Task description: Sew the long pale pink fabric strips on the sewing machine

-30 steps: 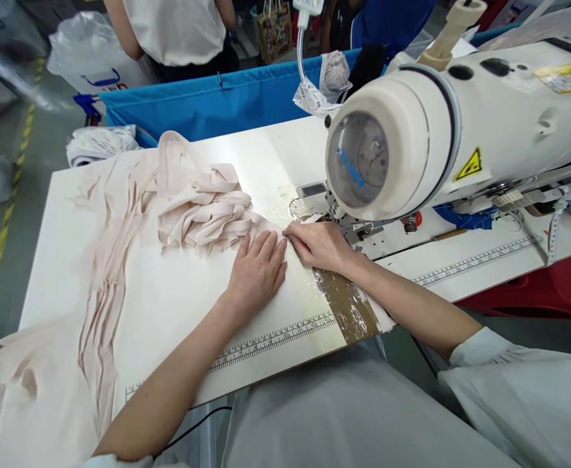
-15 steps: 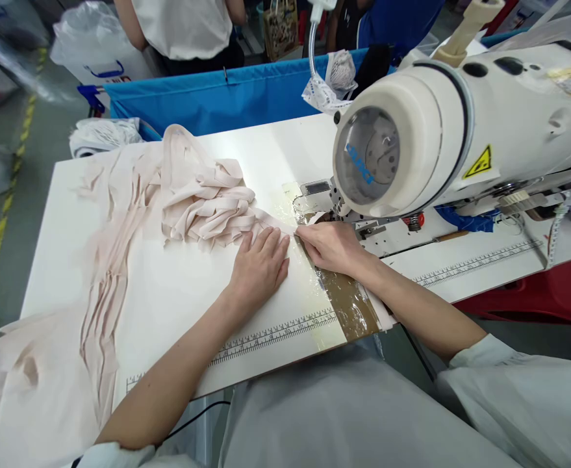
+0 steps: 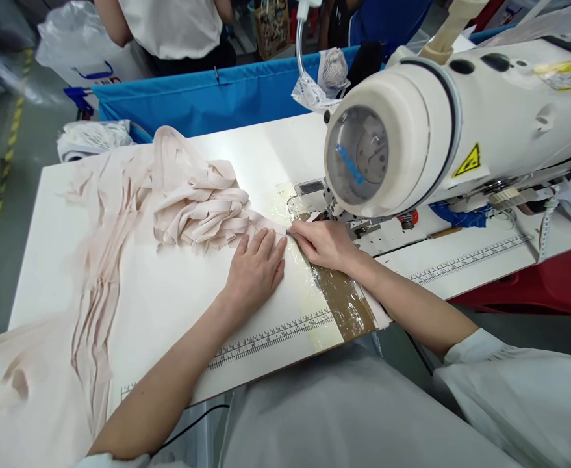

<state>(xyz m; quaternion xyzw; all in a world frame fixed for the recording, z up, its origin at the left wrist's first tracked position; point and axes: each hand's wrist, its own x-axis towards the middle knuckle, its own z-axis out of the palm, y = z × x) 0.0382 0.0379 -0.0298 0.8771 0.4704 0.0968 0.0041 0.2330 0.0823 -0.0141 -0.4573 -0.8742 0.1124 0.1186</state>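
My left hand (image 3: 257, 265) lies flat on the white table with its fingers spread, the fingertips at the lower edge of a pale pink fabric strip (image 3: 266, 224). That strip runs out of a heaped pile of pink fabric (image 3: 200, 208). At the strip's right end my right hand (image 3: 321, 244) is closed, thumb against fingers. A small dark tip shows at its fingertips, but what it belongs to is hidden. Just behind this hand stands the head of a white sewing machine (image 3: 392, 143); its needle area is partly covered.
Long gathered pink fabric pieces (image 3: 97, 305) lie along the table's left side. A printed ruler (image 3: 270, 341) runs along the front edge, beside a brown taped strip (image 3: 343, 302). Behind the table hangs a blue cloth bin (image 3: 168, 97), with a person in a white top beyond.
The whole view has shifted slightly, moving the scene left in the picture. Both hands keep nearly the same place on the fabric; a dark tip now shows more clearly at my right fingertips.
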